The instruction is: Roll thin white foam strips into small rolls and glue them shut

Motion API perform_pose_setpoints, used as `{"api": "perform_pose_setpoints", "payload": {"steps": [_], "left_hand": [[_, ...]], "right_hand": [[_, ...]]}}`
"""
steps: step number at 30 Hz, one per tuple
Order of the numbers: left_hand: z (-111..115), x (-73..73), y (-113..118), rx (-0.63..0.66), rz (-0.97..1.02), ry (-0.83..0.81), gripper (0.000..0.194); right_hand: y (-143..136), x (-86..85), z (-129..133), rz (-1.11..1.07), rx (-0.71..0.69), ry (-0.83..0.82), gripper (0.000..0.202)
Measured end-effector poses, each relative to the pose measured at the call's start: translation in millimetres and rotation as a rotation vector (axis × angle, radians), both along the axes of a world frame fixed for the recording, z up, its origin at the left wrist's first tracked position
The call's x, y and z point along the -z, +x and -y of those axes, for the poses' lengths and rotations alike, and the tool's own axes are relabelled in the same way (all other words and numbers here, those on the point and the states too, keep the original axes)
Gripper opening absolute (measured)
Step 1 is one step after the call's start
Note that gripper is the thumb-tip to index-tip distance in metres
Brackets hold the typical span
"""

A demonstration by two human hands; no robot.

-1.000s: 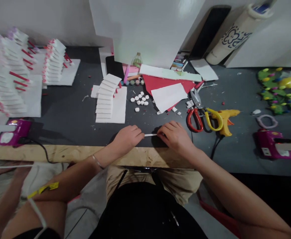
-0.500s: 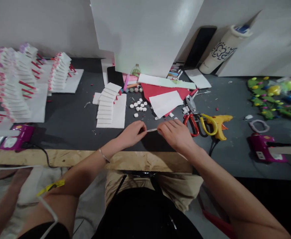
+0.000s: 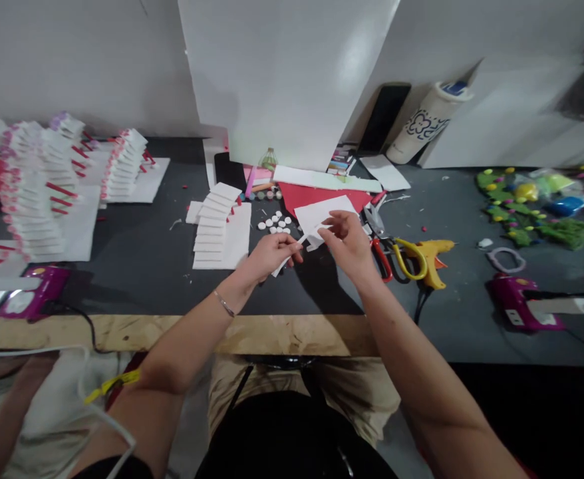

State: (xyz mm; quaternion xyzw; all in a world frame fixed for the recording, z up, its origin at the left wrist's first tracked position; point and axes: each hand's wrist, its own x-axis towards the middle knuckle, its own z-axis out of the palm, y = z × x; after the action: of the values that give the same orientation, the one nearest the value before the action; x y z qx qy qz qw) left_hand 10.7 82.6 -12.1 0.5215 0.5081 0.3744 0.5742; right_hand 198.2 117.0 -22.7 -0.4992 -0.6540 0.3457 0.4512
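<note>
My left hand [image 3: 275,255] pinches a thin white paper strip [image 3: 302,238], which slants up to the right past its fingertips. At the strip's upper right, my right hand [image 3: 346,241] has its fingers curled and partly apart; whether it grips the strip is too small to tell. White paper [image 3: 322,211] lies on red paper [image 3: 296,193] behind the hands. Several small white discs [image 3: 275,221] lie just behind my left hand. Further left, a stepped row of white pieces [image 3: 211,229] stands on a white base [image 3: 237,233].
Red-and-yellow-handled scissors [image 3: 409,259] and a yellow glue gun [image 3: 434,256] lie right of my right hand. White stepped models [image 3: 32,213] stand at left. A bottle [image 3: 422,126] and phone [image 3: 384,116] lean behind. Another person's limb shows at lower left.
Both hands have moved up and away from the table's front edge. The strip now shows longer and slanted, and my right hand's fingers have spread. The camera view has shifted slightly.
</note>
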Motion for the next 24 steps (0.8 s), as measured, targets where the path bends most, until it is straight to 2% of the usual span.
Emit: {"api": "perform_pose_setpoints", "payload": {"steps": [3, 5, 7, 9, 13, 20, 24], "left_hand": [[-3, 5.4, 4, -0.079, 0.068, -0.008, 0.015], [-5, 7.1, 6, -0.097, 0.065, 0.006, 0.015], [-5, 7.9, 7, -0.107, 0.037, 0.033, 0.014], [-4, 8.7, 8, -0.114, -0.015, 0.071, 0.012], [-1, 9.8, 11, -0.112, -0.218, 0.165, 0.019], [7, 0.7, 17, -0.079, -0.425, 0.289, 0.028], [8, 0.0, 18, -0.110, -0.465, 0.338, 0.028]], "right_hand": [[-15, 6.8, 6, -0.246, -0.078, -0.325, 0.045], [-24, 8.1, 12, -0.266, -0.156, -0.400, 0.040], [-32, 8.6, 15, -0.281, -0.156, -0.353, 0.033], [-36, 9.6, 16, -0.301, -0.099, -0.269, 0.034], [-35, 13.4, 12, -0.336, -0.028, -0.188, 0.034], [-32, 9.1, 12, -0.460, 0.032, -0.184, 0.030], [-37, 2.9, 14, -0.574, 0.027, -0.267, 0.033]]}}
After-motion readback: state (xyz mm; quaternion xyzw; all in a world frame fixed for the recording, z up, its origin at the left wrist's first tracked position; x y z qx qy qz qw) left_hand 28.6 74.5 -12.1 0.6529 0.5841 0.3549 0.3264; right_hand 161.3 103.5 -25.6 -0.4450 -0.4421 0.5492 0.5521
